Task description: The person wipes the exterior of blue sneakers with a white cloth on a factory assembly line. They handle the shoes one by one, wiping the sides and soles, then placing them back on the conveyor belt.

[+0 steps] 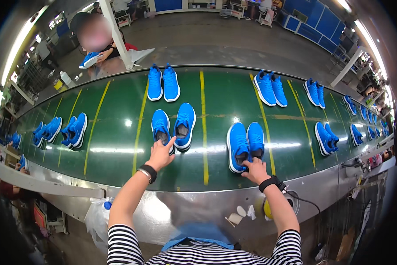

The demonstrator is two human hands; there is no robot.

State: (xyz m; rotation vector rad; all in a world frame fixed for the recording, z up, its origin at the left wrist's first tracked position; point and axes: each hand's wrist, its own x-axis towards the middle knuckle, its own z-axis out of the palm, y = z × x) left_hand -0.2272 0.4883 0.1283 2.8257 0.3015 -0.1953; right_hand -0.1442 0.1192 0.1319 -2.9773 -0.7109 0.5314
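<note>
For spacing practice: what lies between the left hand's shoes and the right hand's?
The head view shows one yellow line across the green belt between the left pair and right pair.

The blue shoes (185, 123) near the left hand (161, 154) and the blue pair (238, 137) at the right hand (256, 171) have uppers that look like matt, knitted cloth, with smooth white soles, apparently foam or rubber. The green belt (181, 174) is smooth and semi-glossy, throwing back white streaks of light, its yellow stripes (204, 132) flat and paint-like. The near border (158, 210) is bare metal, shiny though scuffed. A thin, crinkled, translucent plastic bag (96, 218) hangs beside it. The striped sleeves (124, 240) are soft, matt cloth; the post (114, 33) looks painted, smooth and white.
</note>
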